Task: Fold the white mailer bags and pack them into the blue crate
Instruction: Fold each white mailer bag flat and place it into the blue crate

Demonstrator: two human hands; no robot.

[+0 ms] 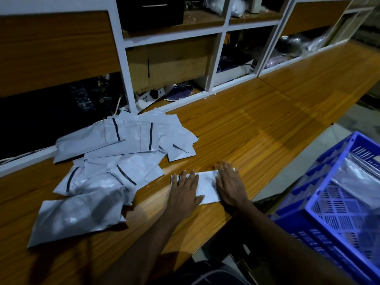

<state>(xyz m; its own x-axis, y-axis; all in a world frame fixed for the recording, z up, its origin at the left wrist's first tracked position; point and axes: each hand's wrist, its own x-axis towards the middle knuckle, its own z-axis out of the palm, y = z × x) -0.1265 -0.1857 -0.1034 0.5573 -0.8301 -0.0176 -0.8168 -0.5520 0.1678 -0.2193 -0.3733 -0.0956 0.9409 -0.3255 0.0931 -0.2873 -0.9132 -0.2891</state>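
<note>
Wooden counter [267, 124] below white shelving [126, 79] carries a loose pile of white mailer bags [115, 157] at left. Beside it, left hand [184, 192] and right hand [230, 186] press a folded mailer bag [207, 183] flat, fingers straight. Blue crate [310, 202] stands rightmost.

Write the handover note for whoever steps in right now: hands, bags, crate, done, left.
Left hand and right hand: both flat, pressing the folded bag at its ends, no grip.
It lies on the table near the front edge; pile of loose bags to its left; crate at right.
Done: this bag folded; something plastic already in the crate.
Left: crate it, then the pile.
</note>
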